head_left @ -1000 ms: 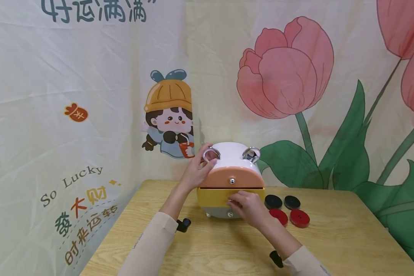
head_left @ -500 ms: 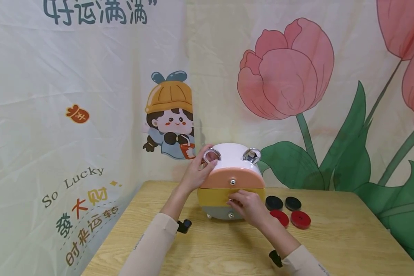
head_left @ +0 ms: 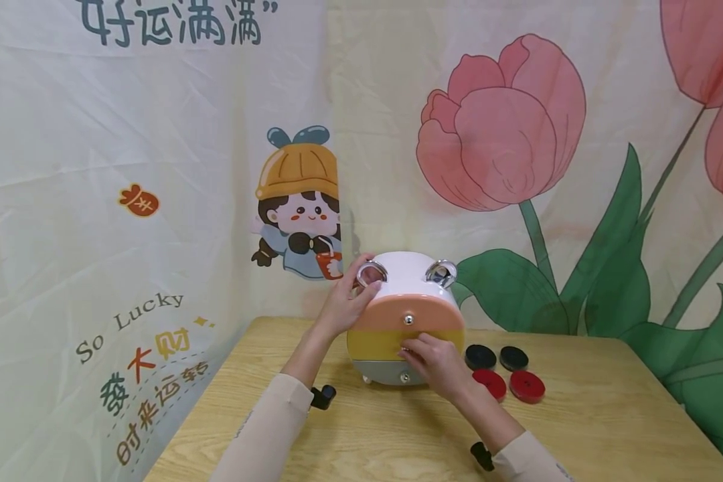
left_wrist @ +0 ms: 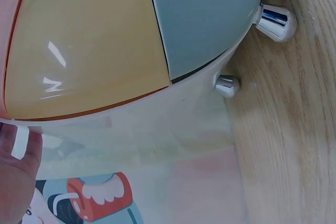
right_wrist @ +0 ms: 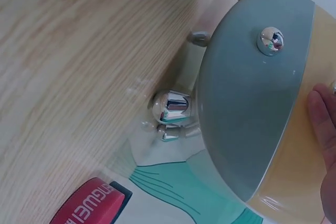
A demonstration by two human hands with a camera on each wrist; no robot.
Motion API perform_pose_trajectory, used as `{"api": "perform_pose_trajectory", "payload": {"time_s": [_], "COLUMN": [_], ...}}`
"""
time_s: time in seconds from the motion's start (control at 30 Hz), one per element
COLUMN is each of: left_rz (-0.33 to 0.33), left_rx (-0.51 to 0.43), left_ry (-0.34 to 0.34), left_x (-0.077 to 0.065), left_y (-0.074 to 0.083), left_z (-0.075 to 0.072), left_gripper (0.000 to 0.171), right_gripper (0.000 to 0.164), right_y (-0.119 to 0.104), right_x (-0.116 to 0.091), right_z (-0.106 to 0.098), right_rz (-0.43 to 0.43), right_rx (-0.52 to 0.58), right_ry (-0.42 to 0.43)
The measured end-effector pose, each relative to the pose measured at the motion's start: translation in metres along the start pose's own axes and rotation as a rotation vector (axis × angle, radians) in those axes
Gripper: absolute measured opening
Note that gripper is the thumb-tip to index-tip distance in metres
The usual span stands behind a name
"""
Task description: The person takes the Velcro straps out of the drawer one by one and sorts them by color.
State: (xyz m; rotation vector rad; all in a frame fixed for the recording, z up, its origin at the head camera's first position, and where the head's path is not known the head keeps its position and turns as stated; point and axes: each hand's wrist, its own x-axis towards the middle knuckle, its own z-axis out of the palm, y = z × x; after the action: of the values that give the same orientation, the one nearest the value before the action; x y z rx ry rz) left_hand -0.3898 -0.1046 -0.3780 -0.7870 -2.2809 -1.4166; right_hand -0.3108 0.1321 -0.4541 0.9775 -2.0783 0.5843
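Observation:
A small drawer box (head_left: 405, 271) stands on the table, white on top with two silver ring ears. Its front has an orange drawer (head_left: 385, 313), a yellow drawer (head_left: 367, 345) and a grey drawer (head_left: 376, 370). All three fronts look flush. My left hand (head_left: 345, 304) grips the box's upper left corner beside the ring ear, thumb on the near side. My right hand (head_left: 438, 361) pinches the yellow drawer's silver knob (right_wrist: 334, 88), mostly covered by the fingers. In the left wrist view, only some fingers (left_wrist: 32, 150) show at the box's edge.
Right of the box lie two black discs (head_left: 480, 357) and two red discs (head_left: 527, 387) on the wooden table (head_left: 361, 435). Silver feet (left_wrist: 277, 23) hold the box up. A printed cloth (head_left: 379, 134) hangs behind the table.
The dark gap above the yellow drawer has closed as that drawer went in, with my right hand on its knob. My left hand keeps its place; the view has shifted slightly.

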Motion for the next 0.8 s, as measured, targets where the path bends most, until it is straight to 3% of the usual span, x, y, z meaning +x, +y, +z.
{"api": "perform_pose_trajectory", "payload": {"time_s": [0.8], "left_rz": [0.016], "left_rx": [-0.017], "left_ry": [0.002], "left_x": [0.0010], "left_y": [-0.0013], "left_z": [0.0005], "left_gripper": [0.055], "right_gripper": [0.027], "right_y": [0.0015], "right_x": [-0.0034], "right_z": [-0.0015], "right_rz": [-0.039], "right_rx": [-0.011], "right_ry": [0.013]}}
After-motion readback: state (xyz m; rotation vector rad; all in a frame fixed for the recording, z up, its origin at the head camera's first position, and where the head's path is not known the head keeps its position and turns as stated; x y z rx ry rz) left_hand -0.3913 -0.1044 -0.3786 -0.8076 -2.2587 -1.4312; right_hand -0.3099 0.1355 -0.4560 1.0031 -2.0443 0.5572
